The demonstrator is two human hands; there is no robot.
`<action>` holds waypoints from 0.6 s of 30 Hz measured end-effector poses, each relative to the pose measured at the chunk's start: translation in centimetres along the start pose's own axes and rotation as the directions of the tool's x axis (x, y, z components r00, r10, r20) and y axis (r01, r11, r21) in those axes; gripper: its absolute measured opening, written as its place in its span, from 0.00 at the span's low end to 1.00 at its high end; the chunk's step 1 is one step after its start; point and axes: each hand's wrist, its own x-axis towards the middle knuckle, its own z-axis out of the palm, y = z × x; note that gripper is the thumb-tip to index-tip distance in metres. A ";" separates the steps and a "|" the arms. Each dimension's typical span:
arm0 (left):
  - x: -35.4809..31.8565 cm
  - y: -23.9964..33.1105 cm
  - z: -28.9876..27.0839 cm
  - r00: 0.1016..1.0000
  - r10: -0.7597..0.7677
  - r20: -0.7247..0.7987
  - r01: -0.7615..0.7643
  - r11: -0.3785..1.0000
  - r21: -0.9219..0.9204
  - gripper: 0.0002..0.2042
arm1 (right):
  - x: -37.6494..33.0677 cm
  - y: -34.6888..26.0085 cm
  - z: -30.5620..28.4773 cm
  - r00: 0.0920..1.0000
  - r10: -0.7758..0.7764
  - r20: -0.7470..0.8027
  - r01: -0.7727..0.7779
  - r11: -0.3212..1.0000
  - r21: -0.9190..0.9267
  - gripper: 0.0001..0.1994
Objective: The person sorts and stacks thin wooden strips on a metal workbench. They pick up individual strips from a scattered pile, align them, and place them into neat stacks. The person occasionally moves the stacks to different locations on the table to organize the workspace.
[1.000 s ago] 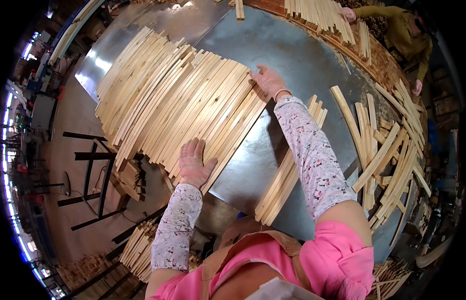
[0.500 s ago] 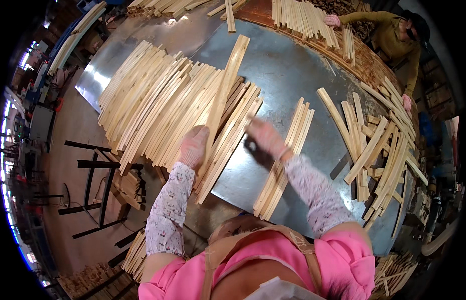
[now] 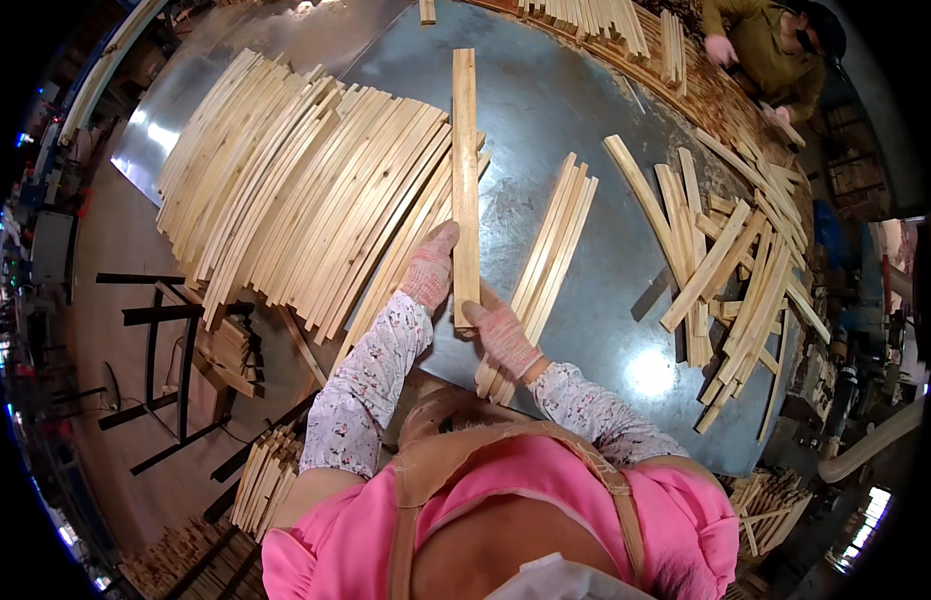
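Observation:
A pale wooden strip (image 3: 466,170) stands lengthwise in front of me, pointing away. My left hand (image 3: 432,265), in a pinkish knit glove, presses against the strip's left side, fingers partly behind it. At its near end, my gloved right hand (image 3: 501,335) is closed on it with the thumb on top. Left of the strip lies a wide row of wooden strips (image 3: 306,190), side by side on the metal tabletop (image 3: 526,100). To the right, close by my right hand, a small group of strips (image 3: 551,260) lies together.
A loose pile of crossed wooden strips (image 3: 736,270) lies on the table's right. Across the table a co-worker (image 3: 766,50) in gloves stands by more stacked strips (image 3: 596,25). A black metal frame (image 3: 166,350) stands on the floor at left.
The wooden strip has turned from slanting to nearly straight ahead. My right hand has moved left onto its near end. My left hand has shifted right and up along with it.

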 end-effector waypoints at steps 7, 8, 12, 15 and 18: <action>-4.3 0.2 -1.1 0.996 -0.001 -0.092 0.000 1.000 -0.017 0.12 | 11.8 -14.5 -1.7 0.923 -0.378 0.071 0.331 0.689 -0.644 0.23; -4.1 -1.0 -0.6 0.997 -0.030 0.072 0.028 0.999 0.028 0.12 | 18.8 -17.5 -7.2 0.883 -0.442 0.158 0.431 0.633 -0.643 0.18; -4.8 -5.0 -3.1 0.987 0.040 0.156 -0.078 0.966 0.245 0.12 | 23.5 -30.5 -11.3 0.852 -0.478 -0.214 0.375 0.842 -0.387 0.12; -7.6 -6.9 -2.5 0.995 0.089 0.042 -0.099 0.897 0.431 0.24 | 20.8 -27.4 -12.6 0.803 -0.532 -0.268 0.328 0.771 -0.546 0.19; -8.2 -8.7 -2.6 0.989 -0.007 0.151 -0.090 0.774 0.627 0.42 | 14.9 -15.6 -17.3 0.577 -0.755 -0.311 0.293 0.547 -0.784 0.28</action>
